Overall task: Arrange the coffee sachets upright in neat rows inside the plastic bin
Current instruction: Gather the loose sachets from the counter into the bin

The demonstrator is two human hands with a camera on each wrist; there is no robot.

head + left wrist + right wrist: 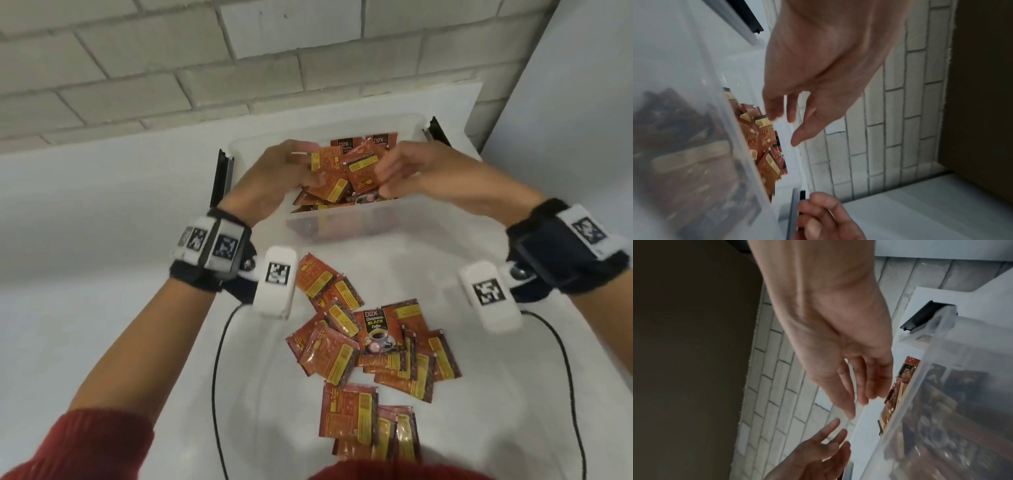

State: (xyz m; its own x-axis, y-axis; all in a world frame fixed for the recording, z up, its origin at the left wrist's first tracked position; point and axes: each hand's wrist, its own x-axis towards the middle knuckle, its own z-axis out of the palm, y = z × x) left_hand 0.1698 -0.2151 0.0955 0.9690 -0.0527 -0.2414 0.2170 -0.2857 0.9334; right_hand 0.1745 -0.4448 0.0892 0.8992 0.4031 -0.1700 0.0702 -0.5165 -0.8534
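Note:
A clear plastic bin stands on the white table, partly filled with red-orange coffee sachets. Both my hands are over it, one on each side of a tilted bunch of sachets. My left hand touches the bunch's left side and my right hand its right side. In the left wrist view, my left hand has fairly straight fingers beside the bin's rim. The right wrist view shows my right hand the same, with nothing pinched. A few sachets stand upright at the bin's far wall.
A loose pile of several sachets lies on the table between my forearms, nearer to me than the bin. Black latches hang at the bin's two ends. A brick wall runs close behind. Black cables trail from both wrists.

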